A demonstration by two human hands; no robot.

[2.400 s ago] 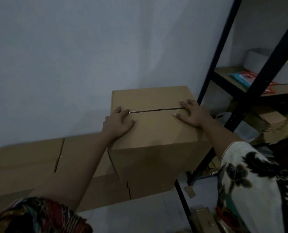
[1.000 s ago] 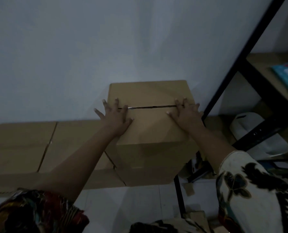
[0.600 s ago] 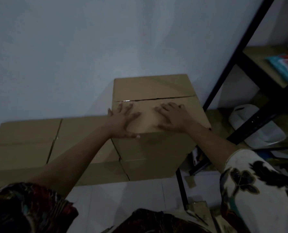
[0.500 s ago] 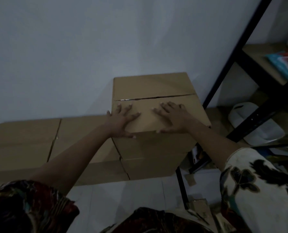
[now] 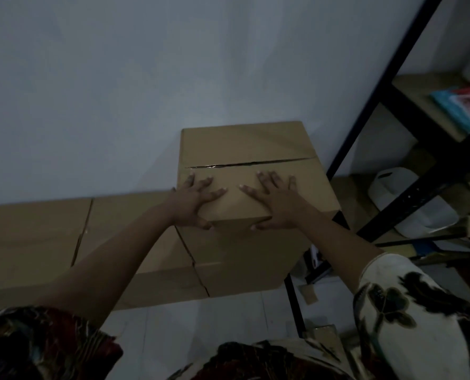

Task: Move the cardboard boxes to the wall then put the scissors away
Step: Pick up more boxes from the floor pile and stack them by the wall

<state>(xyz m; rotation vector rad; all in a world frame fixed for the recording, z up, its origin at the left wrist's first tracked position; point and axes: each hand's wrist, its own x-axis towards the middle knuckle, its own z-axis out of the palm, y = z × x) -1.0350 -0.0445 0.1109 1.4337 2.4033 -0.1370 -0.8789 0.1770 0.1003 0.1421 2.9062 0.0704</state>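
Neither grip is closed on anything: the left hand (image 5: 194, 201) and the right hand (image 5: 279, 205) lie flat, fingers spread, on the near half of the top of the tall box (image 5: 245, 145), thumbs reaching down over its front edge. That box stands on the floor (image 5: 190, 333) with its far side against or just beside the wall (image 5: 118, 78); from this angle I cannot tell whether they touch. Its right side is near the black post of the rack (image 5: 365, 116). To its left a lower box (image 5: 36, 237), or perhaps two side by side, sits along the same wall, its right end touching the tall box. By the look of it, the box part of the task is nearly or wholly done, with at most a last push to square the tall box. The scissors are nowhere in view, so putting them away appears to be what is left.
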